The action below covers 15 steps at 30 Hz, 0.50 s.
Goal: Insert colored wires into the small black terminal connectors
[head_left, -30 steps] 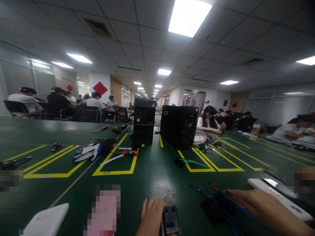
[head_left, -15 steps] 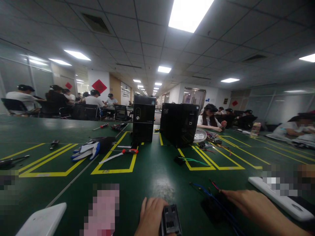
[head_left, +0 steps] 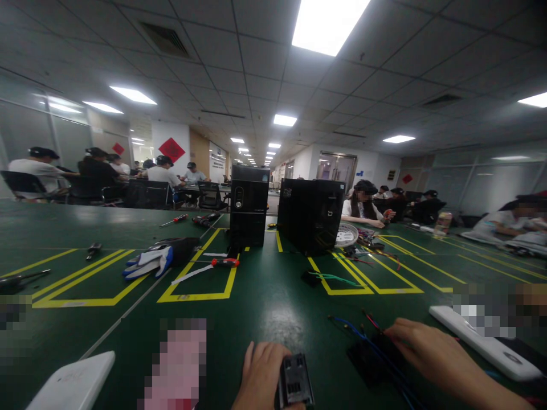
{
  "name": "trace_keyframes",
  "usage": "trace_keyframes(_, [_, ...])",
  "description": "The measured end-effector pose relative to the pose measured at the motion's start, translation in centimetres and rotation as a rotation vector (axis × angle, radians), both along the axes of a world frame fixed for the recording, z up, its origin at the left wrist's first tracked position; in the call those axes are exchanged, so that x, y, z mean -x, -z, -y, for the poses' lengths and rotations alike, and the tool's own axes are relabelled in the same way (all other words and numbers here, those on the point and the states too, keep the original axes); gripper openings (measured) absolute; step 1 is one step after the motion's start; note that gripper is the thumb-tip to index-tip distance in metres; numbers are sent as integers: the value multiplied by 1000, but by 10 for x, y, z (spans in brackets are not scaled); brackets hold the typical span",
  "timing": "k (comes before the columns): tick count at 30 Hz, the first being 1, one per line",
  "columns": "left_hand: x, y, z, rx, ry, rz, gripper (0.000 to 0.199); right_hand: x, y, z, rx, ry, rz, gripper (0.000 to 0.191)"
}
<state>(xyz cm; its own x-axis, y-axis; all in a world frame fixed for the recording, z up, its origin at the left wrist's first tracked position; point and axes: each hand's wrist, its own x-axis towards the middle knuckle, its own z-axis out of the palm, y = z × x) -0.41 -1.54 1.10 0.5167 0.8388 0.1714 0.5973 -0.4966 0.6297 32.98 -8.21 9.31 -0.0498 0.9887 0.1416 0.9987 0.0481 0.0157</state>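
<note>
At the bottom centre my left hand [head_left: 265,373] is wrapped round a black plastic part [head_left: 296,380] with slots in its face. To the right, my right hand [head_left: 423,344] is over a dark bundle with blue cables [head_left: 387,364]. Its fingertips point down into the dark pieces and are partly hidden, so what they pinch, if anything, cannot be made out. A red wire [head_left: 371,320] sticks out just left of those fingers.
Two black computer towers [head_left: 250,208] [head_left: 311,216] stand ahead. A red screwdriver [head_left: 225,262], blue-white gloves [head_left: 149,263] and green wires [head_left: 335,278] lie before them. White devices [head_left: 72,381] [head_left: 482,341] flank my hands. A seated person [head_left: 363,208] is across the table.
My right hand has lifted slightly at the knuckles, its fingers bending more over the dark bundle. My left hand keeps its hold and has barely moved.
</note>
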Motion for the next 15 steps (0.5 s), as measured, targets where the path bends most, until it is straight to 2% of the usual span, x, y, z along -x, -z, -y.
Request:
trace_keyframes(3, [-2, -1, 1, 9, -7, -28, 55, -2, 3, -1, 56, -35, 17, 35])
trace_keyframes(15, [4, -17, 6, 92, 51, -13, 52, -3, 3, -4, -1, -30, -10, 36])
